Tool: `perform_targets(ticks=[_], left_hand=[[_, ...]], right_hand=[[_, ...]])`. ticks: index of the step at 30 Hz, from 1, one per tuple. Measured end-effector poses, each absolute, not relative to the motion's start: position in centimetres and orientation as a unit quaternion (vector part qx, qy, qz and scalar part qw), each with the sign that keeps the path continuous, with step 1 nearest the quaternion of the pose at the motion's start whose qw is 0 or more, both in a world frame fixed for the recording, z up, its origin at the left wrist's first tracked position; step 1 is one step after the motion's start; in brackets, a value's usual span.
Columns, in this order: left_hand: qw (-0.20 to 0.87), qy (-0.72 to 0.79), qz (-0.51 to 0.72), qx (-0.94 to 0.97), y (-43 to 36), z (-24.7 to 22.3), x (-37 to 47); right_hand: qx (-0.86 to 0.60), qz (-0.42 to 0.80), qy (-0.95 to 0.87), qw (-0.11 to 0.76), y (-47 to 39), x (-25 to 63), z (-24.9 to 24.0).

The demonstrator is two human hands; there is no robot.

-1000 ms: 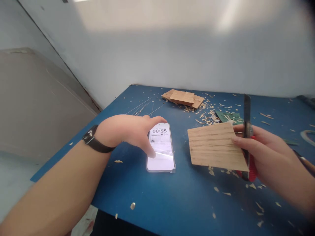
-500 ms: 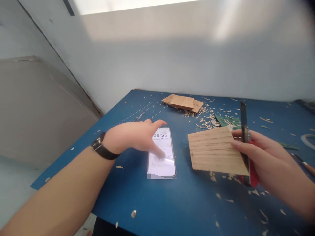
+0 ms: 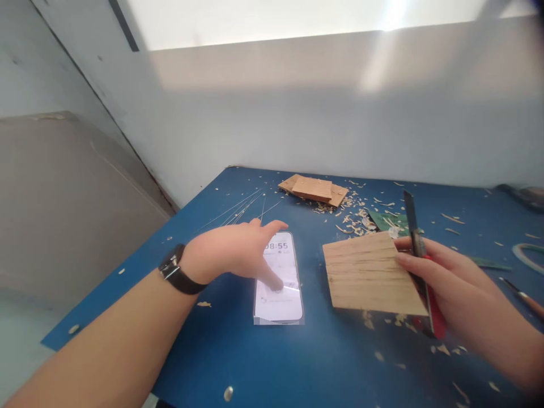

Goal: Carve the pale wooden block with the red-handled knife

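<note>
A phone (image 3: pixel 280 300) lies face up on the blue table, its lit screen showing 08:55. My left hand (image 3: pixel 246 252) is over its upper left part, fingers apart, the thumb on or just above the screen; it holds nothing. To the right, my right hand (image 3: pixel 446 277) grips a flat wooden board (image 3: pixel 365 277) by its right edge. The same hand also holds a red-handled cutter knife (image 3: pixel 413 226), its dark blade pointing up beside the board. Some of the right fingers are hidden behind the board and knife.
Wooden pieces (image 3: pixel 312 188) lie stacked at the back of the blue table (image 3: pixel 263 362). Wood shavings (image 3: pixel 357 218) and a green piece (image 3: pixel 382 221) lie behind the board. Thin wires (image 3: pixel 242 208) are at the back left. A slim tool (image 3: pixel 521 292) and a pale ring (image 3: pixel 527 258) lie at the right.
The view has tilted up, so the table and phone appear lower. The knife and board have shifted slightly left in the picture. My left hand keeps its pose over the phone.
</note>
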State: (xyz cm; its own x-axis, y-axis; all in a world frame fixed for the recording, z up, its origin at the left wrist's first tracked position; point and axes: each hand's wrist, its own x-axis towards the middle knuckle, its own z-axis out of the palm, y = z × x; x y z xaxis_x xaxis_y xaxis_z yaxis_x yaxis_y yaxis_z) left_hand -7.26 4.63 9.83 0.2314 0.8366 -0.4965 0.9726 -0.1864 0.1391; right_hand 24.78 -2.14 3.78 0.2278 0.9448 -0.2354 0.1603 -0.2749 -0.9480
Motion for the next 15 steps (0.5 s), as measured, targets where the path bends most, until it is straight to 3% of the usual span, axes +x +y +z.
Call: perform_targets(ticks=[15], left_hand=[[0.199,0.589,-0.139,0.770,4.58,8.85,-7.23]], right_hand=[[-0.642,0.440,-0.448,0.439,-2.31,24.26,4.17]])
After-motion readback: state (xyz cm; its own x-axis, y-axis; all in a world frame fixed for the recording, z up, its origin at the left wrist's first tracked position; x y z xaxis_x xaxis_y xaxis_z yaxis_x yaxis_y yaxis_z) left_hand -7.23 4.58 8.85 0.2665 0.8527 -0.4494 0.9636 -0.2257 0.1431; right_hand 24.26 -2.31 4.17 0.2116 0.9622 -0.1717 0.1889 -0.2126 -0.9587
